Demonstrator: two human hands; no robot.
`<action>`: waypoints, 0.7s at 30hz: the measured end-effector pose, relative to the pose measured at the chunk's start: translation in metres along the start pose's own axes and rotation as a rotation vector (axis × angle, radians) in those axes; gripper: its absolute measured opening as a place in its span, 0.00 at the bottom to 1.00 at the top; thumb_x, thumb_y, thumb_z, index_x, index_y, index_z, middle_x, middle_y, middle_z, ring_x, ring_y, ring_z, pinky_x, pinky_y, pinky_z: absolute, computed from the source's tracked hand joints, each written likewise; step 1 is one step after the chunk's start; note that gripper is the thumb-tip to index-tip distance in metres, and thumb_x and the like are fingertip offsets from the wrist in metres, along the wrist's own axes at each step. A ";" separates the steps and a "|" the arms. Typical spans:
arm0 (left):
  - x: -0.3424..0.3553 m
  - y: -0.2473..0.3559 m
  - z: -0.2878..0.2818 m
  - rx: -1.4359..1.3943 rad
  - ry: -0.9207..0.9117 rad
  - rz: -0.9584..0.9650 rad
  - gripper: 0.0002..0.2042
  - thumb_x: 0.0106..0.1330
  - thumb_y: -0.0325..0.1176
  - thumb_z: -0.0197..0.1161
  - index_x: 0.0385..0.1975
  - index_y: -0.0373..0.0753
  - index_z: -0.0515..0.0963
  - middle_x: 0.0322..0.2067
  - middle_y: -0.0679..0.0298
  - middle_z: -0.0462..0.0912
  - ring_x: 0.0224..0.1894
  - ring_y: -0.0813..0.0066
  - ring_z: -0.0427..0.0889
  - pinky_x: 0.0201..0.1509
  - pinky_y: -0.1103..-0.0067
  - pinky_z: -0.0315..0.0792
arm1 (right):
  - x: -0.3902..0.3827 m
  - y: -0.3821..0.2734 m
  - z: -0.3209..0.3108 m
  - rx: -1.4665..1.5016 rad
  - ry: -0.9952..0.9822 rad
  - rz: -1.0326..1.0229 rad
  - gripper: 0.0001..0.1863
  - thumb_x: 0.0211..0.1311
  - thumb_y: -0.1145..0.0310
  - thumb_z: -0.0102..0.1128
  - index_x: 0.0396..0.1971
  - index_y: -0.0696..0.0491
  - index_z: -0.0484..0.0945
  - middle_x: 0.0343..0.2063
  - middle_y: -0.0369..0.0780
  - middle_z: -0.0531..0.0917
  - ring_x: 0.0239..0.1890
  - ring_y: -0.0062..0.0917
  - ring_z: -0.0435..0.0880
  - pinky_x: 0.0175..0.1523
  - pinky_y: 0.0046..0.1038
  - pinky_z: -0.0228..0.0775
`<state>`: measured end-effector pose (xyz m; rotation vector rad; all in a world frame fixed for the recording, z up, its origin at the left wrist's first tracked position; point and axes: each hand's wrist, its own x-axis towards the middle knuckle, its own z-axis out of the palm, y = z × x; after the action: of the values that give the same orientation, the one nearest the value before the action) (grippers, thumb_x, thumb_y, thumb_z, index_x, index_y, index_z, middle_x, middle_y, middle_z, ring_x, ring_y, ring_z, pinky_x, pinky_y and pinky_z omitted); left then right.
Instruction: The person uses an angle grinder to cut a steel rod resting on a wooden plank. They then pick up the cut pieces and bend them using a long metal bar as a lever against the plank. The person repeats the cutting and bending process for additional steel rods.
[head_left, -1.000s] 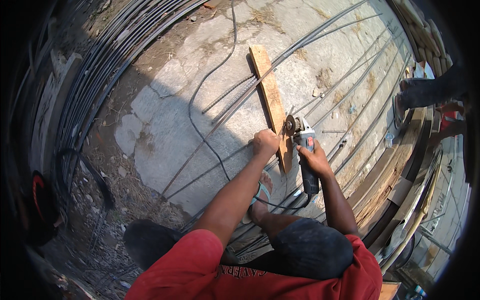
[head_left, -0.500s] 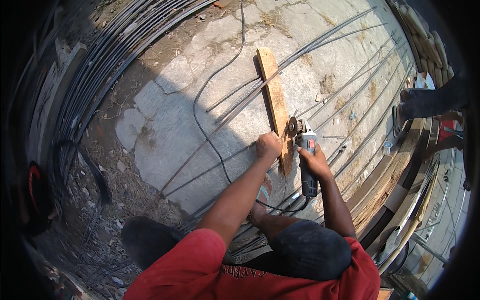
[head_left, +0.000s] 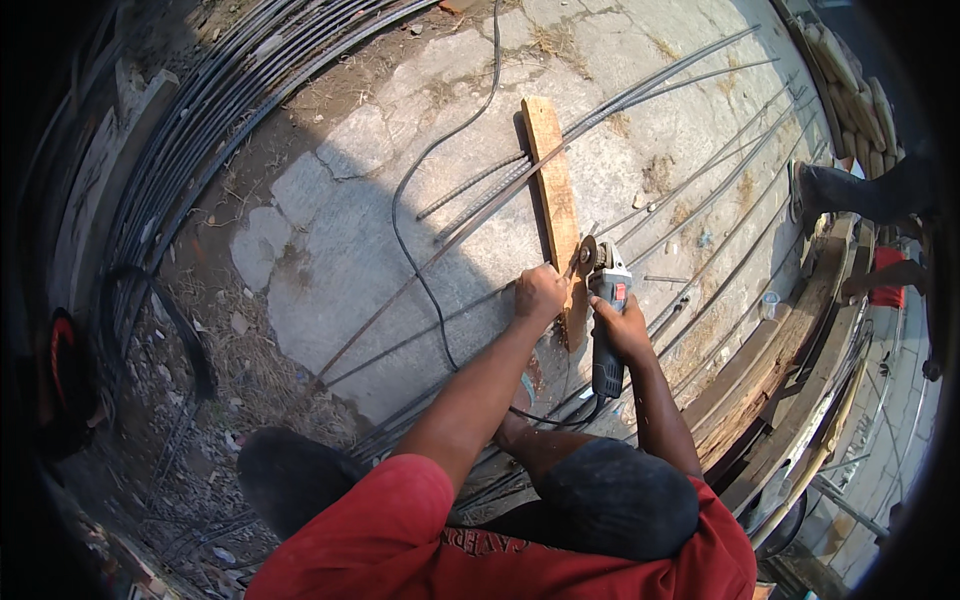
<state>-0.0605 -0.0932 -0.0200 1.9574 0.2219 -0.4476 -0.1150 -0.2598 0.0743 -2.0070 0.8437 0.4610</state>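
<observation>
My right hand (head_left: pixel 622 326) is wrapped round the grey body of an angle grinder (head_left: pixel 608 365), its red switch facing up. The grinder's disc (head_left: pixel 587 255) stands on edge against a steel bar at the right side of a wooden plank (head_left: pixel 552 190). Close to the disc, my left hand (head_left: pixel 541 293) is closed on that steel rebar (head_left: pixel 490 296), pressed down over the plank. Orange specks like sparks show below the plank's near end, by my foot. Other rebars (head_left: pixel 640 87) lie across the plank's far half. The exact contact of disc and bar is partly hidden.
A black cord (head_left: pixel 398 205) curves over the cracked concrete (head_left: pixel 360 240). Bundled rods (head_left: pixel 235 110) lie at far left, more bars (head_left: pixel 735 170) and timber beams (head_left: pixel 770 390) at right. Another person's trousered leg (head_left: pixel 850 190) is at the right edge, with filled sacks (head_left: pixel 850 85) beyond.
Orange specks now show below the plank. The grinder has tilted slightly, its rear end shifting left. At the right, the other person's leg and hand have moved.
</observation>
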 end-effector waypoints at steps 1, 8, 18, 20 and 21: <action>0.000 -0.002 0.002 0.007 0.006 0.003 0.11 0.60 0.39 0.75 0.27 0.38 0.87 0.29 0.46 0.88 0.36 0.41 0.88 0.45 0.57 0.82 | 0.004 0.006 0.002 0.002 0.014 -0.009 0.24 0.67 0.58 0.73 0.51 0.55 0.72 0.32 0.39 0.81 0.27 0.24 0.81 0.32 0.31 0.77; -0.003 0.000 0.001 0.008 0.031 0.036 0.11 0.60 0.39 0.75 0.27 0.38 0.87 0.29 0.47 0.88 0.36 0.43 0.88 0.45 0.57 0.82 | 0.004 0.003 0.003 -0.068 0.038 -0.041 0.24 0.67 0.58 0.73 0.51 0.54 0.72 0.31 0.39 0.81 0.26 0.25 0.82 0.30 0.31 0.76; -0.005 -0.006 -0.010 0.013 -0.046 0.087 0.20 0.60 0.47 0.77 0.40 0.36 0.87 0.37 0.45 0.88 0.44 0.45 0.88 0.51 0.60 0.80 | -0.033 -0.003 0.001 0.506 -0.031 0.084 0.22 0.67 0.59 0.70 0.52 0.54 0.73 0.35 0.42 0.83 0.29 0.27 0.85 0.34 0.32 0.81; -0.009 -0.008 -0.036 0.043 0.068 0.257 0.27 0.59 0.52 0.78 0.49 0.35 0.85 0.44 0.43 0.88 0.51 0.45 0.86 0.56 0.61 0.78 | -0.044 -0.011 -0.004 0.643 -0.003 0.014 0.22 0.68 0.52 0.64 0.43 0.58 0.76 0.31 0.43 0.84 0.25 0.30 0.85 0.30 0.32 0.80; -0.015 0.012 -0.052 0.120 0.338 0.455 0.37 0.55 0.56 0.79 0.58 0.35 0.81 0.46 0.45 0.86 0.53 0.45 0.83 0.60 0.62 0.75 | -0.042 -0.003 -0.018 0.716 0.072 -0.033 0.22 0.67 0.51 0.64 0.39 0.59 0.77 0.29 0.43 0.83 0.23 0.30 0.85 0.30 0.32 0.80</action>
<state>-0.0590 -0.0498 0.0152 2.1151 -0.0421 0.1724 -0.1424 -0.2575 0.1108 -1.3737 0.8639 0.0427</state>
